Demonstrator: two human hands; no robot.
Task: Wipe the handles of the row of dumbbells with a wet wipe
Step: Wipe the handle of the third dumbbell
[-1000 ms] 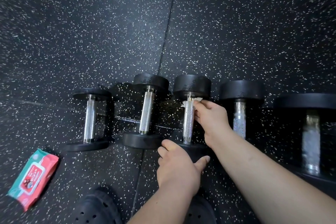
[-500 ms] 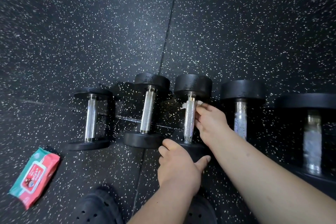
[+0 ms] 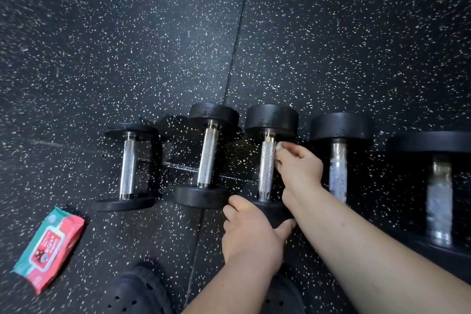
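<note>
White wet wipe [image 3: 279,146] sits bunched in the right hand [image 3: 298,168], pinched between thumb and fingertips. It touches the right side of the handle [image 3: 265,173] of the third dumbbell [image 3: 271,120], near its far end, centre of frame. Left hand [image 3: 251,232] grips the same dumbbell's near weight, fingers curled over the edge, thumb spread rightward. Versus half a second ago: the wipe also showed left of the handle; now it shows on the right only, with the knurled metal exposed. Left hand unchanged. Wipe pack [image 3: 48,247] lies lower left on the speckled rubber floor [image 3: 127,46].
</note>
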